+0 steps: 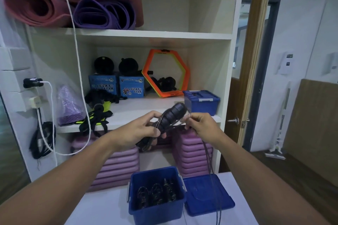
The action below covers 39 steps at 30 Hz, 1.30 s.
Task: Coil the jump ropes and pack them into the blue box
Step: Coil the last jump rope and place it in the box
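Left grip (146, 130) is clutching the rope (173, 115) by its handles; right grip (199, 126) is pinching its cord.
Box (157, 206) is sitting open on the tabletop (102, 206) below both grips; handles are tilting up-right, slack trailing from the right grip past the box's right wall.

Box (157, 213) and lid (204, 199): blue plastic, smooth, slight sheen. Handles (173, 113): black, ribbed, matt, rubbery look. Cord (208, 157): thin, dark, slightly glossy. Mats (36, 5): foam, matt, coarse. Shelf (146, 34): white laminate, smooth. Surface (102, 204): white, smooth, matt. Door (254, 60): wood grain.
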Available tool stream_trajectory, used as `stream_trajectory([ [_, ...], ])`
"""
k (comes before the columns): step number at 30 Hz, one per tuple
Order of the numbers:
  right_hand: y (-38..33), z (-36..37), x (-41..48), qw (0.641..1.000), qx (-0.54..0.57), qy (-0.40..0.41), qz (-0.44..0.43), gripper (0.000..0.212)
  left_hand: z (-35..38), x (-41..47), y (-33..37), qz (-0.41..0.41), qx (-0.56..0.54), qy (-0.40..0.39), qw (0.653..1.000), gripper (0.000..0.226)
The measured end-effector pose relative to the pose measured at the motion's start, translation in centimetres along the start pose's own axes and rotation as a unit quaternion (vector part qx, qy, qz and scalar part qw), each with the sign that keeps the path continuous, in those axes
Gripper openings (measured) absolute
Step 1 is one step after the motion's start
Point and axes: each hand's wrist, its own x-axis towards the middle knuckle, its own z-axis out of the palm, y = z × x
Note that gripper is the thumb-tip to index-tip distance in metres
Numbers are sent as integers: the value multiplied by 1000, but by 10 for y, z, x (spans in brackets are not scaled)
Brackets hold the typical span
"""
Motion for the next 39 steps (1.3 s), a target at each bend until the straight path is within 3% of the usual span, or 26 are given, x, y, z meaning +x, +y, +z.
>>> stream_trajectory([
  [7,28,24,-6,997,-34,-55,40,24,-2,29,-1,34,-16,251,967,49],
  [12,24,29,-13,981,-131,-142,23,26,-20,50,-9,51,120,403,906,55],
  [17,4,15,-7,968,-219,-97,-74,19,-44,51,-31,-11,371,359,856,57],
  [23,-21,3,1,927,-328,-93,-159,24,-43,47,-34,2,515,269,813,63],
  [27,-46,-2,12,908,-361,-55,-208,24,-26,40,-29,-3,540,162,826,74],
  [31,-50,-15,23,925,-335,-57,-172,24,-5,23,-18,21,448,72,891,58],
  [36,-25,-32,22,990,-111,-74,-33,8,5,-2,3,27,222,29,974,50],
  [39,-7,-20,12,997,-15,-72,-11,15,5,-3,10,48,144,45,987,48],
])
